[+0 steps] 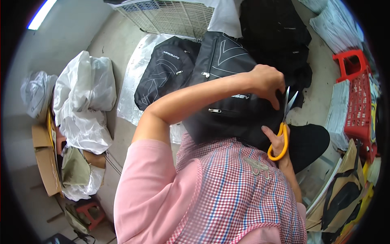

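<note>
Across my lap lies a black bag panel (pixel 243 118) with zippers and pale line printing. My left arm reaches over it, and my left hand (pixel 266 83) is closed on the panel's right edge, with dark material pinched between thumb and fingers. Just below, my right hand (pixel 277 142) holds scissors (pixel 283 140) by their orange-yellow handles. Their blades point away from me and stand apart, close beside the panel's edge and my left fingers. Whether anything lies between the blades I cannot tell.
Another printed black panel (pixel 164 69) lies on clear plastic sheeting (pixel 132 83) to the left. A wire crate (pixel 166 18) stands ahead, beside more black fabric (pixel 276 28). White sacks (pixel 83 97) and a cardboard box (pixel 46 162) are at left; a red basket (pixel 359 105) and stool (pixel 349 63) at right.
</note>
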Demonstrator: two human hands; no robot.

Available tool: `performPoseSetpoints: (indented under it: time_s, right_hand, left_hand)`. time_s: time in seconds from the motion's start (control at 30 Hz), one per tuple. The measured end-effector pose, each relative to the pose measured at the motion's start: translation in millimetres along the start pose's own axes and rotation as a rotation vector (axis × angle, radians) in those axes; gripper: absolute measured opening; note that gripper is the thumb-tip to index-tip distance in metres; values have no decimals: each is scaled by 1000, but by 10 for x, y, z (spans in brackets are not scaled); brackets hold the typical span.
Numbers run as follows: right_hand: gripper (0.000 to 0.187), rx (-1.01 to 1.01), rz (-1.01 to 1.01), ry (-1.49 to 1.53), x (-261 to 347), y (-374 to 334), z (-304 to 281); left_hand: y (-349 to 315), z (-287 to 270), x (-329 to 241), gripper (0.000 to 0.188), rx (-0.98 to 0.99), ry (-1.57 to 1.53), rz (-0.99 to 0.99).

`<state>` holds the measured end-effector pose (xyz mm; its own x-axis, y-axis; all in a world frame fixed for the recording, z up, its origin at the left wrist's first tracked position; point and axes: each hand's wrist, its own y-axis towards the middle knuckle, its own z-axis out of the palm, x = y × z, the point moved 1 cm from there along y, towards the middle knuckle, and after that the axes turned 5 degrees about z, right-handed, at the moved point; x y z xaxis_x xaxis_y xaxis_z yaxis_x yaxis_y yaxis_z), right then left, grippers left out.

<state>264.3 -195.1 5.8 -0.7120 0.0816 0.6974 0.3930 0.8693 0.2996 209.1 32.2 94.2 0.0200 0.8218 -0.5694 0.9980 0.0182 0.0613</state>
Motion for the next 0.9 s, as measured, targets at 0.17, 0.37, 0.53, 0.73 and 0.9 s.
performPoseSetpoints:
  time_s: [0.17,0.37,0.53,0.73,0.9]
  right_hand:
    - [29,67,488,339,-97,140,-467]
    - [24,-244,623,654,-310,751,-1294]
    - [22,-7,552,895,-792,1056,-917]
    - [34,185,727,1318,-435,1218,-272]
    - [37,213,845,1286,-397,1011,-45]
  left_hand:
    - [315,-130,621,71,-172,318,287]
    - [-267,-850,1475,75,9,84,-240]
    - [-1506,-548,1965,34,-225,-742,-345]
    - [-2828,-1672,1062,26,-1206,-984,-386]
    - [-2605,-2192,182,19,-1295,-677,-288]
